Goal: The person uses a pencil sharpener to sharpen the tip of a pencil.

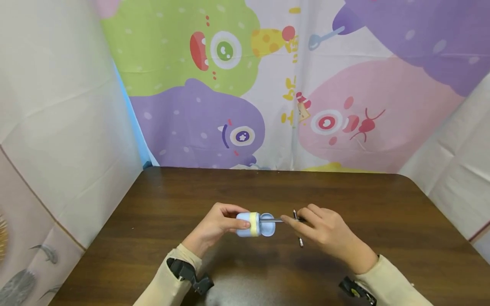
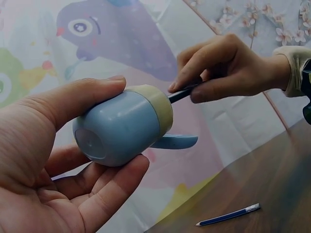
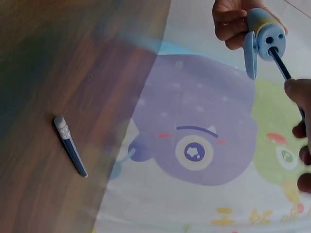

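My left hand point(image 1: 218, 225) grips a light blue pencil sharpener point(image 2: 116, 127) with a pale yellow band, thumb on one side and fingers on the other. Its round lid point(image 2: 180, 141) hangs open at the holed end. Two free holes show there in the right wrist view, and a dark pencil point(image 3: 282, 69) stands in a third. The right hand point(image 1: 329, 229) pinches that pencil further along its shaft; the tip is hidden inside the sharpener. A second, short blue pencil point(image 2: 228, 215) lies on the table, below the right hand in the head view.
The brown wooden table point(image 1: 153, 263) spreads beneath both hands. A cartoon-printed curtain point(image 1: 275, 144) hangs along its far edge, with pale cloth point(image 1: 72, 110) at the left side. Each wrist bears a black strapped device.
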### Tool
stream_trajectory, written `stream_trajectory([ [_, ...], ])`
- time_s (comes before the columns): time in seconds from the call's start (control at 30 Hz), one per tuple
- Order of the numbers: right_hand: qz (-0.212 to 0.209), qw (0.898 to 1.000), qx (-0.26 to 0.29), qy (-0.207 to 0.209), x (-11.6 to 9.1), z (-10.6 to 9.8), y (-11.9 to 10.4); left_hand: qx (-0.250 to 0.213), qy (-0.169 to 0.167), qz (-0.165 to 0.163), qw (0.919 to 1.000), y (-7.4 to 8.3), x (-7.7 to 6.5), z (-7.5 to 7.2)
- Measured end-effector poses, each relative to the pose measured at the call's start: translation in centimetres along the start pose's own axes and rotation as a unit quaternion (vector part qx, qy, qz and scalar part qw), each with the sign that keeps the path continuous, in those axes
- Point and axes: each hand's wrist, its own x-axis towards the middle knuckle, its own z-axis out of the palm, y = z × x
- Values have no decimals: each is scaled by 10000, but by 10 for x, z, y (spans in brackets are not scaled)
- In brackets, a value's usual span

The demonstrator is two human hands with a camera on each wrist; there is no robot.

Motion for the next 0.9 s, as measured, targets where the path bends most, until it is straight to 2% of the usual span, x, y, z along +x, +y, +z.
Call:
stream_trajectory([
  [0.1, -106, 9990, 403, -173, -3, -3, 1, 2, 1, -19, 10000, 0, 0, -1],
  [0.3, -385, 9993, 8, 19, -4, -3, 5, 13, -91, -65, 9999, -4, 1, -2],
  [0.4, -372, 9993, 80, -31, -7, 3, 5, -13, 0, -97, 10000, -6, 1, -2],
  [0.5, -141, 9981, 543, -267, -12, 8, 2, -29, 71, -214, 9997, -9, 1, -2],
  [0.63, 618, 9864, 1431, -511, -15, 8, 0, -6, 51, -376, 9993, -13, 2, -1],
  [0.7, 1118, 9729, 1907, -684, -13, 6, 0, -22, 51, -386, 9992, -13, 3, -1],
  [0.77, 1691, 9512, 2374, -1015, -8, 3, 0, -36, 70, -369, 9993, -13, 4, 0],
  [0.8, 2022, 9351, 2640, -1226, -5, 1, 0, -30, 83, -357, 9993, -12, 3, 0],
  [0.83, 2418, 9136, 2918, -1478, -2, -1, 1, -21, 95, -344, 9994, -11, 3, 0],
  [0.9, 3228, 8598, 3430, -1972, 4, -5, 3, 6, 96, -317, 9994, -10, 3, 0],
])
